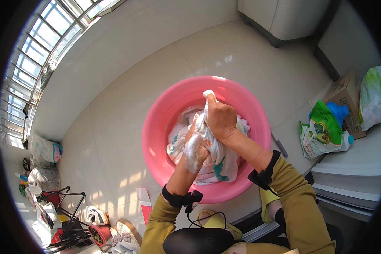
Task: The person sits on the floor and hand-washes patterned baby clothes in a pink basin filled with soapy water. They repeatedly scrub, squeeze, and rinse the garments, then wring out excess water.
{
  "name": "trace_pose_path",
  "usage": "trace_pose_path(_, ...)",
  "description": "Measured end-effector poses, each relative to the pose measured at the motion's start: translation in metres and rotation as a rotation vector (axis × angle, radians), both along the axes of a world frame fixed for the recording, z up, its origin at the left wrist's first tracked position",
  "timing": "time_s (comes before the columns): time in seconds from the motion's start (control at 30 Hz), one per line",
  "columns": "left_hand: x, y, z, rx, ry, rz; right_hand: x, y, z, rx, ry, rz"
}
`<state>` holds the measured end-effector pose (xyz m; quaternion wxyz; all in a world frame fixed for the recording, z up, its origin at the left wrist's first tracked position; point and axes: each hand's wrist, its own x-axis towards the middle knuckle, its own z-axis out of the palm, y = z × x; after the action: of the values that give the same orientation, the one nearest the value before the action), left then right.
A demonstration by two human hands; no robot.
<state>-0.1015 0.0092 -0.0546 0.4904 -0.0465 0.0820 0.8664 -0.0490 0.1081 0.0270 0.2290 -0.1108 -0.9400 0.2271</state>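
A round pink plastic basin stands on the tiled floor with wet white clothes inside, some printed in teal and orange. Over it, my right hand grips a bunched white garment, whose tip sticks up past the thumb. My left hand lies lower against the same cloth, with white suds over its back and wrist; its fingers are partly hidden by the fabric. Black straps with small devices sit round both forearms.
Detergent bags, a blue bottle and a cardboard box stand at the right. A grey-handled tool lies beside the basin. Shoes, a plant pot and a folding frame are at lower left.
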Motion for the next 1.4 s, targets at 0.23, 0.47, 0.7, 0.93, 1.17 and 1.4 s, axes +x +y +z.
trace_pose_path(0.23, 0.004, 0.002, 0.026, -0.036, 0.064, -0.045, 0.022, -0.021, 0.017, 0.194, 0.263, 0.389)
trace_pose_path(0.47, 0.013, -0.003, 0.017, -0.949, 1.568, 0.149, 0.02, -0.002, 0.006, 0.121, 0.187, 0.335)
trace_pose_path(0.7, 0.038, 0.017, 0.042, -0.399, 0.599, 0.179, 0.013, 0.051, 0.03, 0.227, 0.016, 0.265)
trace_pose_path(0.93, 0.009, 0.011, 0.066, -0.809, 1.371, 0.016, 0.033, 0.029, 0.03, 0.278, 0.38, 0.55)
trace_pose_path(1.17, 0.026, 0.018, 0.087, -0.68, 1.169, 0.011, -0.011, 0.069, -0.008, -0.166, 0.173, 0.31)
trace_pose_path(1.4, 0.004, 0.035, 0.092, -0.681, 0.173, 0.134, -0.019, 0.096, -0.032, -0.637, 0.123, 0.307)
